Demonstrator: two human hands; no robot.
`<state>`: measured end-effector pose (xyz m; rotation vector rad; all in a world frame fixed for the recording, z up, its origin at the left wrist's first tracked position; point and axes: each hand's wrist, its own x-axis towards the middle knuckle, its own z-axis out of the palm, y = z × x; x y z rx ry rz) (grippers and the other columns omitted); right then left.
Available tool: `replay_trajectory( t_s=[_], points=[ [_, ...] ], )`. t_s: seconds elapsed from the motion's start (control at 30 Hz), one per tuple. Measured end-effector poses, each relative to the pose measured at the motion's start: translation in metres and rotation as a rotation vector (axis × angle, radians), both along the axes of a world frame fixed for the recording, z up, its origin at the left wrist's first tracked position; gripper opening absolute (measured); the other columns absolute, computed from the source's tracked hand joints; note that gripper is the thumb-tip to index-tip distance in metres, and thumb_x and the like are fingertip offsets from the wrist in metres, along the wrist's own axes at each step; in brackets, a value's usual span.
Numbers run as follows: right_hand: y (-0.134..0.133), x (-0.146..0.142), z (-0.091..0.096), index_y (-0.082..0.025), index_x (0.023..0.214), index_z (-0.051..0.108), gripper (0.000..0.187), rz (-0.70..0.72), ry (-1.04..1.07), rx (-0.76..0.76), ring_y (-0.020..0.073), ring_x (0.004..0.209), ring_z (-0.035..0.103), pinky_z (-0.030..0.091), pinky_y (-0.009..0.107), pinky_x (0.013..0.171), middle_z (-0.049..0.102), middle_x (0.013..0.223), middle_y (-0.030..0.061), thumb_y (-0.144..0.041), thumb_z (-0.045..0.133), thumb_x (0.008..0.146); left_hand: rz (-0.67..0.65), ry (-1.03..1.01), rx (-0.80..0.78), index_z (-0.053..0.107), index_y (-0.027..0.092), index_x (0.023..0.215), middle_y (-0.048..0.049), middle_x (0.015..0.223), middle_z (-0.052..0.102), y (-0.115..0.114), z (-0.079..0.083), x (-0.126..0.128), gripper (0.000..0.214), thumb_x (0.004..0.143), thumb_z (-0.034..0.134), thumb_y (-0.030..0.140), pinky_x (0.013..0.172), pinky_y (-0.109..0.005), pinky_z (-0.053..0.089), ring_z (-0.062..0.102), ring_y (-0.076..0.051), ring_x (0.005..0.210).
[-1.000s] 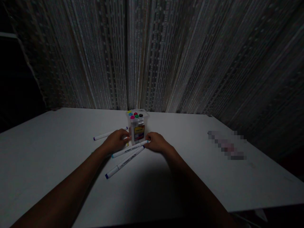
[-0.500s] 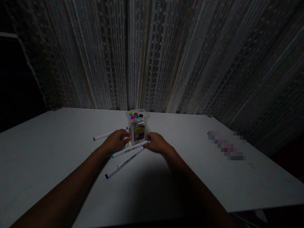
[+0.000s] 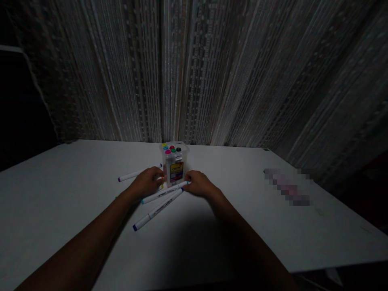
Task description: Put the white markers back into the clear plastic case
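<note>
A clear plastic marker box [image 3: 175, 167] with several coloured caps showing at its top stands on the white table [image 3: 60, 194]. My left hand [image 3: 148, 182] is curled against the box's lower left side; what its fingers hold is hidden. My right hand [image 3: 197, 184] is curled at the box's lower right, fingertips pinched on the far end of a white teal-tipped marker [image 3: 162, 193]. A blue-tipped marker [image 3: 156, 211] lies just in front of that one. A third white marker [image 3: 138, 173] lies left of the box, beyond my left hand.
A tall striped curtain [image 3: 212, 72] hangs directly behind the table's far edge. A blurred flat object [image 3: 287, 186] lies on the table at the right. The table's near right edge [image 3: 333, 266] drops into darkness. The room is dim.
Both hands stay where they were at the box. The view has tipped slightly, so everything sits a little lower in the picture.
</note>
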<state>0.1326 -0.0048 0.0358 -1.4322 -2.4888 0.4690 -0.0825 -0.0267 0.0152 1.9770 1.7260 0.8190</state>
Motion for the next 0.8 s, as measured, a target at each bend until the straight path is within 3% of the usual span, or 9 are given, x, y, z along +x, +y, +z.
replay_trajectory(
  t_s=[0.8],
  points=[
    [-0.0034,-0.0004,0.0012,-0.017,0.078,0.062,0.017,0.011,-0.008,0.016,0.0129,0.069,0.051,0.029,0.021,0.055,0.063,0.080,0.0024,-0.028,0.062,0.064,-0.022,0.026,0.019,0.067,0.019,0.089,-0.0078,0.104,0.064,-0.0023,-0.0017,-0.0009,0.032,0.068,0.053,0.037,0.087,-0.032,0.043,0.056,-0.025,0.097]
  ],
)
